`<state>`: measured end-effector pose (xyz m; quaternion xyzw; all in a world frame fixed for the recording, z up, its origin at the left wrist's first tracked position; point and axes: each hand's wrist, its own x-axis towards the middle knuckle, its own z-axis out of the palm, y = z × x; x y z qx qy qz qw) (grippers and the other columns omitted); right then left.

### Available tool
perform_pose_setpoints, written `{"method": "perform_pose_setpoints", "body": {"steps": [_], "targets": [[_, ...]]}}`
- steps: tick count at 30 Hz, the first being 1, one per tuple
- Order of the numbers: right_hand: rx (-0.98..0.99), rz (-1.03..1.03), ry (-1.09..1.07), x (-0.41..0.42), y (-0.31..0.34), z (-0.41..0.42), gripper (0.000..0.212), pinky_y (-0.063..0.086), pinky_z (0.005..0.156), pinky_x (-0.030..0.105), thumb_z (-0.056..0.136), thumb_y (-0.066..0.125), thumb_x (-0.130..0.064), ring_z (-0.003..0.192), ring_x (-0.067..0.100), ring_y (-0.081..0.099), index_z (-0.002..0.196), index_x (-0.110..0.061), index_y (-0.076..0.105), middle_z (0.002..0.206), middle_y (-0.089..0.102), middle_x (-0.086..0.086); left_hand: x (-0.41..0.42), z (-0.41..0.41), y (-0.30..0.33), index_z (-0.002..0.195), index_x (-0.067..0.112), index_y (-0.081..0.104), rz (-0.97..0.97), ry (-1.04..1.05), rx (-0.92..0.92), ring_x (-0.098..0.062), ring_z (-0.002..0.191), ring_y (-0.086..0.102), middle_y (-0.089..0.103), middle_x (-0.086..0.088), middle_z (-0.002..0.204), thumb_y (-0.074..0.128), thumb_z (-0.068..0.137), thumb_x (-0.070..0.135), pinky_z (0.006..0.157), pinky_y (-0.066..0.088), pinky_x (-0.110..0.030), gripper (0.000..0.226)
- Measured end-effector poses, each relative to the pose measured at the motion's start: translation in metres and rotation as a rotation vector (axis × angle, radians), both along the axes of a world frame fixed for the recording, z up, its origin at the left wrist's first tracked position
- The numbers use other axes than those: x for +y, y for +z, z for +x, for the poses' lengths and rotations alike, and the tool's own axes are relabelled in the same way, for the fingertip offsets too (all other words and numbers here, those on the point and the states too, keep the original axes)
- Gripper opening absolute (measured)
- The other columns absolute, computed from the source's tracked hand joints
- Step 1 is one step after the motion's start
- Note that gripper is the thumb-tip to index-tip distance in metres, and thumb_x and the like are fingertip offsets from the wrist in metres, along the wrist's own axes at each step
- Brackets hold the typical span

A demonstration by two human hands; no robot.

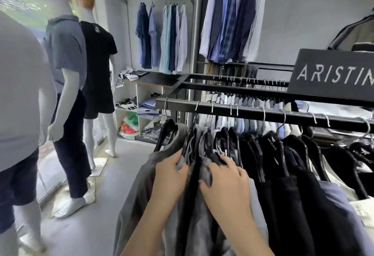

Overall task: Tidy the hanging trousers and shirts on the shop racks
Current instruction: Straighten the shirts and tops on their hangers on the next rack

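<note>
Grey and dark folded trousers (194, 150) are hanging on black plastic hangers (224, 134) from the black metal rail (253, 111), long axis dropping straight down, directly ahead of both hands. Left hand (172, 171) is pinching a grey fabric edge between thumb and fingers. Right hand (226, 183) is lying just beside it, fingers spread flat on the neighbouring garment. Both are equally near; the gap between garments lies between them. Lower trouser legs are cut off; hanger clips are hard to make out.
</note>
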<state>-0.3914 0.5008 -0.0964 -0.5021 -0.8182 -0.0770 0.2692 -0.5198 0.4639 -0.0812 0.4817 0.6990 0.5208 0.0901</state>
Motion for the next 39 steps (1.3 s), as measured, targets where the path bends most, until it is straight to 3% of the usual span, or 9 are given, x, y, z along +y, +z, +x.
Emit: {"method": "perform_pose_setpoints", "body": {"steps": [5,11,16,21,28,31,34,37,39], "targets": [[0.007,0.043,-0.022,0.006,-0.005,-0.001,0.035,0.025,0.093,0.029,0.064,0.072,-0.039,0.125,0.011,0.052,0.099,-0.033,0.072,0.085,0.072,-0.014,0.007,0.003,-0.012,0.08,-0.001,0.057,0.037,0.045,-0.038,-0.011,0.06,0.043,0.061,-0.021,0.074,0.049,0.081,0.002,0.057,0.035,-0.011,0.009],[0.061,0.099,-0.022,0.005,-0.01,-0.004,0.04,0.029,0.091,0.032,0.058,0.079,-0.035,0.12,0.016,0.058,0.097,-0.027,0.074,0.079,0.072,-0.01,0.016,0.011,-0.009,0.069,0.003,0.046,0.055,0.069,0.013,-0.023,0.055,0.042,0.054,-0.017,0.061,0.049,0.079,0.003,0.062,0.042,-0.038,0.011],[0.082,0.134,-0.022,0.003,-0.01,-0.006,0.038,0.029,0.09,0.032,0.055,0.084,-0.036,0.117,0.017,0.061,0.09,-0.024,0.075,0.075,0.071,-0.007,0.027,0.005,0.012,0.055,0.015,0.025,0.073,0.079,0.054,-0.018,0.05,0.026,0.032,-0.003,0.05,0.049,0.076,-0.003,0.052,0.021,-0.03,0.036],[0.112,0.143,-0.003,0.003,-0.009,-0.004,0.038,0.028,0.09,0.032,0.053,0.084,-0.033,0.116,0.019,0.062,0.089,-0.023,0.076,0.074,0.072,-0.007,0.038,-0.007,0.016,0.053,0.016,0.025,0.036,0.083,0.046,-0.021,0.052,0.03,0.03,0.001,0.048,0.05,0.076,-0.003,0.051,0.017,-0.028,0.039],[0.071,0.056,0.018,0.001,-0.006,0.0,0.033,0.023,0.099,0.031,0.072,0.074,-0.032,0.131,0.015,0.049,0.104,-0.024,0.074,0.084,0.073,-0.007,0.025,-0.016,-0.038,0.077,0.0,0.057,-0.122,0.078,-0.064,-0.031,0.075,0.06,0.065,-0.014,0.073,0.049,0.078,0.006,0.067,0.047,-0.037,0.01],[0.09,0.063,0.029,0.001,-0.005,0.003,0.038,0.021,0.103,0.031,0.075,0.074,-0.029,0.133,0.014,0.047,0.112,-0.025,0.072,0.084,0.072,-0.008,-0.015,-0.014,-0.059,0.079,0.013,0.062,-0.116,0.016,-0.113,-0.019,0.074,0.063,0.068,-0.003,0.073,0.049,0.083,0.005,0.066,0.048,-0.027,0.016],[0.143,0.038,0.054,-0.002,-0.004,0.005,0.041,0.026,0.106,0.035,0.076,0.075,-0.022,0.134,0.014,0.044,0.116,-0.027,0.07,0.086,0.072,-0.006,-0.058,-0.017,-0.067,0.092,0.04,0.066,-0.115,-0.029,-0.189,0.012,0.081,0.062,0.072,0.019,0.088,0.054,0.091,0.003,0.068,0.042,-0.002,0.038],[0.185,0.065,0.085,0.0,-0.006,0.006,0.043,0.027,0.107,0.035,0.076,0.075,-0.012,0.133,0.017,0.045,0.118,-0.021,0.069,0.114,0.07,0.001,-0.092,-0.027,-0.074,0.119,0.026,0.061,-0.138,0.064,-0.131,0.018,0.094,0.057,0.068,0.021,0.105,0.057,0.093,0.011,0.074,0.035,0.006,0.03],[0.177,0.083,0.127,0.003,-0.01,0.007,0.038,0.022,0.106,0.031,0.077,0.072,-0.008,0.133,0.019,0.046,0.113,-0.017,0.071,0.126,0.066,0.004,-0.117,-0.029,-0.073,0.118,0.022,0.059,-0.172,0.13,-0.021,0.013,0.096,0.053,0.063,0.027,0.103,0.058,0.093,0.012,0.077,0.031,0.007,0.027]]}}
